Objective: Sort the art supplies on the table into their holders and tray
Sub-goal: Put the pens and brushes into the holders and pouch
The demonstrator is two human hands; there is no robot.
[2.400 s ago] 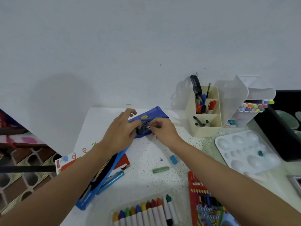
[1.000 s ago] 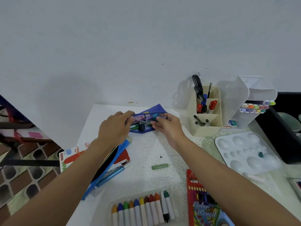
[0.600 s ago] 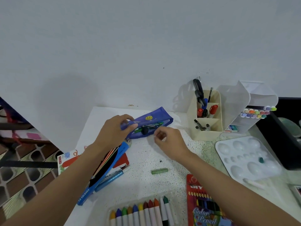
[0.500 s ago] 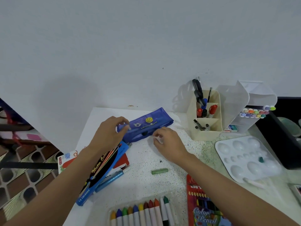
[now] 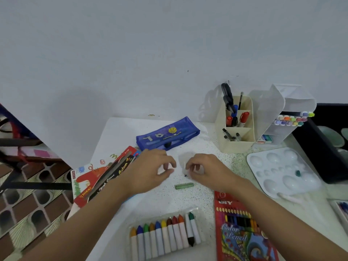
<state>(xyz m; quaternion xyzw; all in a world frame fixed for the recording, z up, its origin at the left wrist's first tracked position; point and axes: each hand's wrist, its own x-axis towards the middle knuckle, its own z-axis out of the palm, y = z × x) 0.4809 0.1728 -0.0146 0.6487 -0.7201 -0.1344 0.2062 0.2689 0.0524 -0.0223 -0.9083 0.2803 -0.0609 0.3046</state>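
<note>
- The table (image 5: 120, 129) edge on my left is the big worry. The stack of boxes (image 5: 105, 178) hangs over it and my left forearm passes right above, so one careless sweep could tip the lot to the floor.
- The colour pencil box (image 5: 239, 228) and the crayon tray (image 5: 165, 234) sit under my forearms by the near edge. Dragging an arm back could shove either one off.
- My left hand (image 5: 150, 170) and right hand (image 5: 203, 170) hover just above the table, fingers loosely curled, nothing pinched that I can see through the blur.
- The green stick (image 5: 184, 185) lies loose just in front of my hands, apart from both. It looks round, so a clumsy poke may send it rolling, and a hard squeeze might snap it.
- Now the changes. The pencil case (image 5: 167, 133) lies alone near the back of the table. Half a second ago my left hand gripped its end and my right worked at its near side.
- Both hands have pulled back toward me, closer to the green stick.
- The small blue piece that lay near that stick is gone from the table.
</note>
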